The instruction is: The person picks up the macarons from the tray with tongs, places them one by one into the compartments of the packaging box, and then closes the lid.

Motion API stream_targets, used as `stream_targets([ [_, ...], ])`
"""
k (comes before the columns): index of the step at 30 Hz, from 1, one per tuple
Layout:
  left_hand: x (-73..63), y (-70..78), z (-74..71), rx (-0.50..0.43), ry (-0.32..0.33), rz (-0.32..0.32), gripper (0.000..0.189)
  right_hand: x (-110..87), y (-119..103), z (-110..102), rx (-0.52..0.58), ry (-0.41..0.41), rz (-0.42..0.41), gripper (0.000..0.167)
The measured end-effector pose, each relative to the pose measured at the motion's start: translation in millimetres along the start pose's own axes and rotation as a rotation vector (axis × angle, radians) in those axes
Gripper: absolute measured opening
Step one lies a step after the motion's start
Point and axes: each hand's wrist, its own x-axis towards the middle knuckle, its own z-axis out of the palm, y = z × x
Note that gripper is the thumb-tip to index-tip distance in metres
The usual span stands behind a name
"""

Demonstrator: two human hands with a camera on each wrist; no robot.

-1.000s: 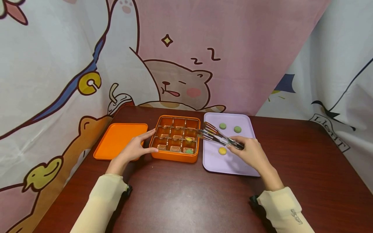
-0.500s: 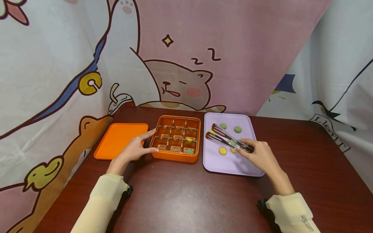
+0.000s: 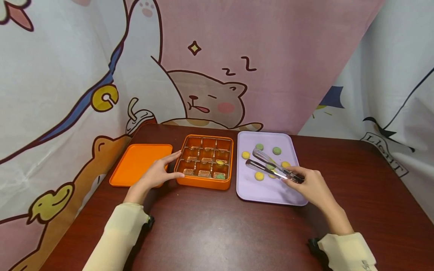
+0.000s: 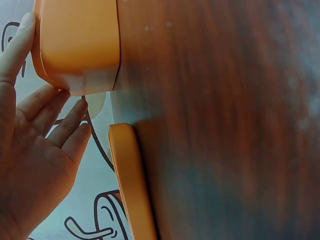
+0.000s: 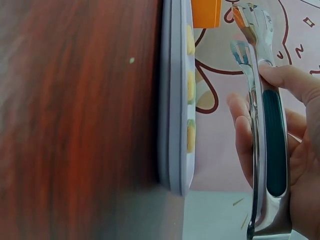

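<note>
Head view: your right grip (image 3: pixel 311 185) clamps silver metal tongs (image 3: pixel 286 173) over round yellow and green pieces (image 3: pixel 259 176) on the lilac rectangular tray (image 3: pixel 261 192), by the brown bench's (image 3: pixel 203 222) far edge; your left grip (image 3: pixel 156 173), fingers apart, touches the square orange box (image 3: pixel 203 182). Misaligned tongs could scatter pieces.

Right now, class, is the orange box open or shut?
The orange box is open: its compartments show uncovered from above, a yellow piece and a green piece visible inside; its likely lid lies beside it.
</note>
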Motion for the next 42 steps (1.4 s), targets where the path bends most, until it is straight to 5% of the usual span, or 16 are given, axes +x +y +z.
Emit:
stream_targets([
  [23, -1.8, 1.9, -1.4, -0.015, -0.019, -0.026, 0.09, -16.5, 17, -6, -0.033, -0.131, 0.09, 0.035],
  [42, -1.5, 3.5, -2.2, -0.009, -0.014, -0.014, 0.089, -18.9, 23, -7, -0.052, -0.158, 0.1, 0.031],
])
